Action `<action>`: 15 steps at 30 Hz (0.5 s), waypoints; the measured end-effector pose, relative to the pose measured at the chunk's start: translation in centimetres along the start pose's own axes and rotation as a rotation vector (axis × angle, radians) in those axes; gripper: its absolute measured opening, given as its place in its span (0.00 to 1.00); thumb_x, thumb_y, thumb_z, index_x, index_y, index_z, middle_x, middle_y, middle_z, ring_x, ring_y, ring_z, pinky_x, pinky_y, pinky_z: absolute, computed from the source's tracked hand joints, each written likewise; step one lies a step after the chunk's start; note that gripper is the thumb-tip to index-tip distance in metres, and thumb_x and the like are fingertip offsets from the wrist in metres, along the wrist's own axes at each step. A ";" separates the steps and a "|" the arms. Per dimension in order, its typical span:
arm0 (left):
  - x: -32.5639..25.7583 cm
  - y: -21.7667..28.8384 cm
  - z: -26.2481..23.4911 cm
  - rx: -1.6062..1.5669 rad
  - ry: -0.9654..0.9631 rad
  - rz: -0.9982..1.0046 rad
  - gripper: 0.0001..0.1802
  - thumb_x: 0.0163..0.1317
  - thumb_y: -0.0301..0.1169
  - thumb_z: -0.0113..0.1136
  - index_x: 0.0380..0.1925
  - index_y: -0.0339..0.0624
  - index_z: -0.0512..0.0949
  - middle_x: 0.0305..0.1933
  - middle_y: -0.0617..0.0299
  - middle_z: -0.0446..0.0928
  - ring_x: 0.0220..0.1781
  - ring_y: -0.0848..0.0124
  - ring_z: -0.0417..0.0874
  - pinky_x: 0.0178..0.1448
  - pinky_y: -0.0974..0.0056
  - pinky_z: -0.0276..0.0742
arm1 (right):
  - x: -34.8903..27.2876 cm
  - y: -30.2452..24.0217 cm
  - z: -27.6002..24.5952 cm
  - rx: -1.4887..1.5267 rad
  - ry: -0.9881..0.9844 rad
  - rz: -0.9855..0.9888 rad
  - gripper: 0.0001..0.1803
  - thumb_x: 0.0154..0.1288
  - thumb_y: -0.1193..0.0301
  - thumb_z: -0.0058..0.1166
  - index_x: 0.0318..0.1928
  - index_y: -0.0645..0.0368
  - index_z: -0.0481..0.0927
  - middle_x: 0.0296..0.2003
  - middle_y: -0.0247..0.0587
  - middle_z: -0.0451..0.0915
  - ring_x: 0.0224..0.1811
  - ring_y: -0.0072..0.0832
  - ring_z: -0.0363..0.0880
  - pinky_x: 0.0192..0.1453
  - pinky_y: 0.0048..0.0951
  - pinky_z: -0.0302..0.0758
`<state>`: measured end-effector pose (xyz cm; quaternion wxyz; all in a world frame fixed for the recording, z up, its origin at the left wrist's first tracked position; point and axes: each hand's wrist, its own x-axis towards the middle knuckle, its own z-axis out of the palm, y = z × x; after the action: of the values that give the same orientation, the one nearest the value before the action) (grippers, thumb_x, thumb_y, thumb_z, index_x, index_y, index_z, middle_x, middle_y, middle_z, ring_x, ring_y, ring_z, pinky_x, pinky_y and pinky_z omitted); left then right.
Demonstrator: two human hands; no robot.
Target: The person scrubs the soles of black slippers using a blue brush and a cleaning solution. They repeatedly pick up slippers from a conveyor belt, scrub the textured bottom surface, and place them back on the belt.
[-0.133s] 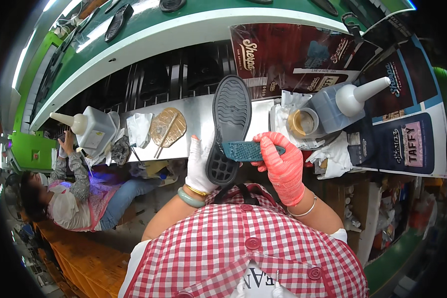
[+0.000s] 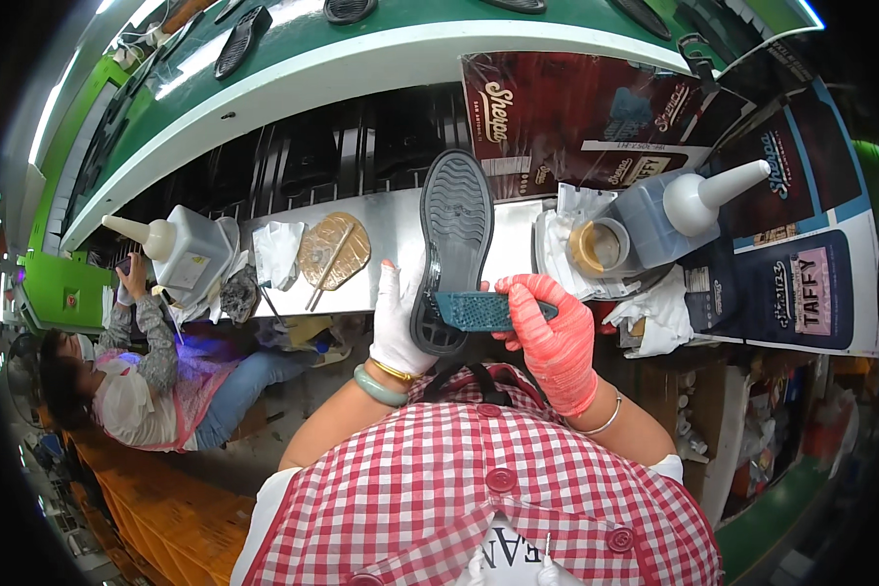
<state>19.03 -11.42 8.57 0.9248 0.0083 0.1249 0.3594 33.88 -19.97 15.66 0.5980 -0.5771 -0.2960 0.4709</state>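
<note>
A dark grey rubber shoe sole (image 2: 459, 210) stands toe away from me, its wavy tread and the recessed cells of its heel facing up. My left hand (image 2: 397, 322), in a white glove, grips it along the left side of the heel; the fingers underneath are hidden. In a pink-red glove, my right hand (image 2: 549, 337) is closed on the handle end of a teal brush (image 2: 474, 311) with a flat, dotted face. The brush lies crosswise over the heel's right part, at or just above the rubber; contact cannot be told.
On the metal bench (image 2: 396, 210), a squeeze bottle (image 2: 664, 215) and a small round cup (image 2: 596, 246) stand at right. At left are a wrapped disc with sticks (image 2: 334, 252) and another bottle (image 2: 188, 249). A co-worker (image 2: 156, 391) sits at left. More soles (image 2: 242, 44) lie on the green conveyor.
The brush has shifted slightly toward me, further over the heel. My left hand keeps its grip on the sole, and the whole view has moved a little.
</note>
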 end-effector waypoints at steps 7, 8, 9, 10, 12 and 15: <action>0.1 0.0 0.8 0.021 -0.072 -0.102 0.43 0.63 0.66 0.18 0.69 0.50 0.51 0.65 0.49 0.62 0.62 0.52 0.67 0.66 0.48 0.60 | -0.9 -0.9 0.1 -0.019 -0.081 0.007 0.10 0.66 0.70 0.51 0.42 0.65 0.79 0.30 0.34 0.79 0.25 0.15 0.75 0.28 0.17 0.74; 0.1 0.0 0.8 0.023 -0.078 -0.110 0.43 0.63 0.66 0.18 0.69 0.50 0.51 0.65 0.49 0.62 0.62 0.52 0.67 0.66 0.48 0.60 | -1.0 -0.9 0.1 -0.015 -0.095 0.011 0.10 0.66 0.71 0.51 0.42 0.65 0.79 0.31 0.35 0.80 0.26 0.15 0.76 0.28 0.17 0.75; 0.1 0.1 0.9 0.026 -0.080 -0.121 0.43 0.63 0.66 0.18 0.69 0.50 0.51 0.65 0.49 0.62 0.63 0.52 0.67 0.67 0.48 0.60 | -1.0 -0.9 0.0 -0.032 -0.116 -0.004 0.10 0.66 0.71 0.52 0.42 0.65 0.79 0.31 0.35 0.80 0.27 0.16 0.76 0.29 0.18 0.75; 0.0 0.2 0.9 0.037 -0.084 -0.135 0.43 0.62 0.66 0.18 0.69 0.49 0.51 0.65 0.49 0.62 0.63 0.52 0.67 0.67 0.47 0.59 | -1.0 -0.8 -0.1 -0.050 -0.136 -0.018 0.10 0.66 0.71 0.52 0.42 0.65 0.79 0.32 0.36 0.80 0.27 0.16 0.76 0.29 0.18 0.76; 0.0 0.4 0.8 0.063 -0.089 -0.151 0.44 0.62 0.67 0.17 0.69 0.49 0.51 0.65 0.49 0.62 0.63 0.52 0.66 0.68 0.47 0.58 | -0.8 -0.9 -0.4 -0.100 -0.195 -0.031 0.10 0.65 0.71 0.52 0.42 0.65 0.79 0.33 0.36 0.80 0.28 0.16 0.77 0.30 0.19 0.77; -0.2 0.6 0.6 0.183 -0.065 -0.178 0.45 0.62 0.67 0.19 0.68 0.46 0.52 0.66 0.50 0.61 0.65 0.56 0.65 0.69 0.48 0.55 | -0.1 -1.6 -1.2 -0.172 -0.311 0.012 0.11 0.66 0.69 0.51 0.42 0.64 0.79 0.33 0.37 0.80 0.29 0.16 0.77 0.32 0.19 0.77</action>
<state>18.59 -11.06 9.31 0.9519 0.0930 0.1274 0.2626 35.26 -20.42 17.07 0.4906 -0.5480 -0.4206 0.5311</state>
